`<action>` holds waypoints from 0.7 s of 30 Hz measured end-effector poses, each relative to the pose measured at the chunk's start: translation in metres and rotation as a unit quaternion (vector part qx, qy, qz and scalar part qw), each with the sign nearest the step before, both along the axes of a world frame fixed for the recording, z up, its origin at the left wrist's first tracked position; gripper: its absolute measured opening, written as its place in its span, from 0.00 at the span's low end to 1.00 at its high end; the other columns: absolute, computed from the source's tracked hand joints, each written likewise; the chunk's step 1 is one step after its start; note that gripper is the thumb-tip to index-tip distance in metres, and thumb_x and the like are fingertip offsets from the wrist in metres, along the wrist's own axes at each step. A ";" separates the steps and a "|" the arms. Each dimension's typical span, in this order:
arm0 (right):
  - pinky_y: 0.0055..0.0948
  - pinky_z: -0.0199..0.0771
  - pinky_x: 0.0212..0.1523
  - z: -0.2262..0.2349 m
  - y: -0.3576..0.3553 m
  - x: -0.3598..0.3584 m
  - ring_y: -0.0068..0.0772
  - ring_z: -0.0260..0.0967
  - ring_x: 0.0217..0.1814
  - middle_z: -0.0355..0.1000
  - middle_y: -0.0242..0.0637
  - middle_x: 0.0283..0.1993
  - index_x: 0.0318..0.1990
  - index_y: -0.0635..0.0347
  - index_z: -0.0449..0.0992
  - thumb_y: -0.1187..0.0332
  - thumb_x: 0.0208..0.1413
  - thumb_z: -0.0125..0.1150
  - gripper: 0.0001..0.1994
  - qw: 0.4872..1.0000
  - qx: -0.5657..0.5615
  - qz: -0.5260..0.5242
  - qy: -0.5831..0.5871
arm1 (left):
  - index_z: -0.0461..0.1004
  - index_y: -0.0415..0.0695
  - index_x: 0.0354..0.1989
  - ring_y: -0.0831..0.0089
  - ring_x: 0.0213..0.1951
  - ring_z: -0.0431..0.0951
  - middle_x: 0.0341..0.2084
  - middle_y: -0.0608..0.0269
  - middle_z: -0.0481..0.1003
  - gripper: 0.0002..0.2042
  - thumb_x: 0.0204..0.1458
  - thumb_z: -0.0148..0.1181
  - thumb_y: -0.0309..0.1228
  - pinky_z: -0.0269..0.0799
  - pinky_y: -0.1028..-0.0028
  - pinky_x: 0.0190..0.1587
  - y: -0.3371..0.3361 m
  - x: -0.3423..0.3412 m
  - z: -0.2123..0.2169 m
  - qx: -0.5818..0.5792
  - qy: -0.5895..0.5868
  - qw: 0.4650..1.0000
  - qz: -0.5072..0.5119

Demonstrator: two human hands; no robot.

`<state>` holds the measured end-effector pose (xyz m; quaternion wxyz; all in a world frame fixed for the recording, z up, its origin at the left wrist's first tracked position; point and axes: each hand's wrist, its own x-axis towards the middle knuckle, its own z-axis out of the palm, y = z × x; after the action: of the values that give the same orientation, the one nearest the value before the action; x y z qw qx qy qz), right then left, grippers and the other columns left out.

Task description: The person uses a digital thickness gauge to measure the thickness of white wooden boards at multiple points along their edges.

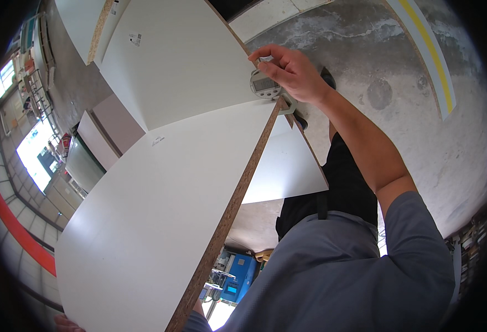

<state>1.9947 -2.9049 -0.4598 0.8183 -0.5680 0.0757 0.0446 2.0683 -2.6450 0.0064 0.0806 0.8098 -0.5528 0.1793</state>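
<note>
As your right hand point(298, 76) pinches the gauge point(264, 84) at the white panel's point(160, 221) corner, you're apparently measuring; reading it next wants stillness. Your left hand's point(68, 325) grip I cannot tell.

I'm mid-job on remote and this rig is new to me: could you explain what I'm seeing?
There is no robot, just a person working bare-handed. The one picture comes from a fisheye camera worn on the head, looking down. A large white panel with a brown edge fills the lower left; a small printed mark is on its face. The right hand holds a round gauge with a display at the panel's upper-right corner. The left hand shows only fingers at the lower-left edge; its hold is unclear. Another pale panel is beyond.
</note>
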 end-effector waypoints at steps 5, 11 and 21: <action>0.19 0.46 0.21 0.000 0.001 0.000 0.08 0.50 0.20 0.64 0.16 0.20 0.55 0.63 0.76 0.58 0.70 0.58 0.18 1.000 0.011 -0.003 -0.001 | 0.67 0.39 0.40 0.74 0.25 0.69 0.24 0.63 0.67 0.20 0.68 0.50 0.49 0.62 0.73 0.26 0.000 -0.001 0.000 0.002 -0.001 1.000 0.001; 0.19 0.46 0.21 -0.002 0.001 0.001 0.08 0.49 0.20 0.63 0.16 0.20 0.56 0.63 0.76 0.59 0.70 0.58 0.17 1.000 0.012 -0.002 0.000 | 0.67 0.39 0.40 0.74 0.26 0.69 0.24 0.63 0.67 0.20 0.68 0.50 0.48 0.63 0.73 0.27 -0.001 -0.001 0.001 0.005 -0.004 1.000 0.001; 0.21 0.44 0.21 -0.001 0.000 0.000 0.09 0.48 0.19 0.58 0.16 0.18 0.56 0.63 0.76 0.57 0.70 0.58 0.18 1.000 0.001 0.000 0.002 | 0.67 0.39 0.41 0.74 0.27 0.70 0.25 0.63 0.68 0.20 0.68 0.50 0.48 0.63 0.73 0.28 -0.002 0.001 0.003 0.009 -0.009 1.000 0.000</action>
<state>1.9949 -2.9045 -0.4608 0.8186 -0.5673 0.0770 0.0460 2.0692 -2.6465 0.0094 0.0682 0.8091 -0.5549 0.1812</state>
